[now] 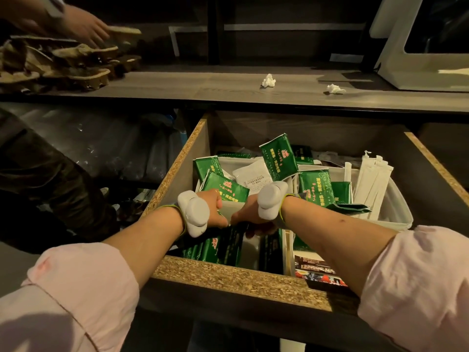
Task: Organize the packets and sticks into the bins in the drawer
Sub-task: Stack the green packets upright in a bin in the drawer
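Observation:
The open drawer (228, 275) holds white bins. Green packets (278, 157) and a white packet (252, 174) are piled loosely in the back-left bin (234, 210). My left hand (215, 209) and my right hand (247, 215) are side by side at that bin's front wall, fingers curled over it. White paper-wrapped sticks (368, 179) lean in the right bin (396, 199) beside more green packets (314, 184). Below my hands, green packets (215, 247) stand in rows in the front compartment. Dark red-printed packets (317, 270) lie at the front right.
Above the drawer, the dark counter (203, 87) carries two crumpled tissues (268, 80) (335, 88) and a white appliance (418, 72). At top left another person's hand (83, 29) reaches over stacked cardboard trays (76, 62). Clear plastic bags (101, 143) fill the shelf left of the drawer.

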Demonstrator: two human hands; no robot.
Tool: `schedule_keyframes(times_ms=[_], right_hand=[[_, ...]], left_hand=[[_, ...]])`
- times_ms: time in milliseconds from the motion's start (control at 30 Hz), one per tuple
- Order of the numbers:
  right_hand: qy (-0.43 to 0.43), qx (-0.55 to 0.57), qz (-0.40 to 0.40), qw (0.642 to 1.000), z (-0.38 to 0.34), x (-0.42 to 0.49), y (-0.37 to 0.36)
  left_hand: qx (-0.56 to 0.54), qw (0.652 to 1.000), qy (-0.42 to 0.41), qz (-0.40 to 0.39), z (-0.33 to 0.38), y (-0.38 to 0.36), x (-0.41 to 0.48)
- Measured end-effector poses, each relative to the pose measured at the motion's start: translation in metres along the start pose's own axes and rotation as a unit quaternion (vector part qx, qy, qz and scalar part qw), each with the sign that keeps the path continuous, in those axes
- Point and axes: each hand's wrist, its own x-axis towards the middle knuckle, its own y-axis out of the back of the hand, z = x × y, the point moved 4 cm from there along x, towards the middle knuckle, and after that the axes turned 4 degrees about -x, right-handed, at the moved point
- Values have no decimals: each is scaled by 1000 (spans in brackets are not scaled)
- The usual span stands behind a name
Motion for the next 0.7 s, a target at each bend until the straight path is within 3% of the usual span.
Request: schedule_keyframes(times_ms=[100, 300, 400, 533, 700], right_hand=[[-1, 64, -32, 997, 0, 1, -5], [-1, 169, -115, 979, 4, -2, -3], [3, 189, -94, 977, 2, -2, 1], [-13, 178, -50, 983, 4, -3, 2], [-9, 163, -86, 983, 5, 1, 0]], left_hand=[[-55, 997, -59, 17, 5, 4, 0], [-204, 967, -107, -107, 8, -4, -11], [-211, 960, -126, -133, 14, -8, -14], [-192, 964, -147, -113, 18, -6, -14], [-172, 969, -87, -154, 12, -16, -14]])
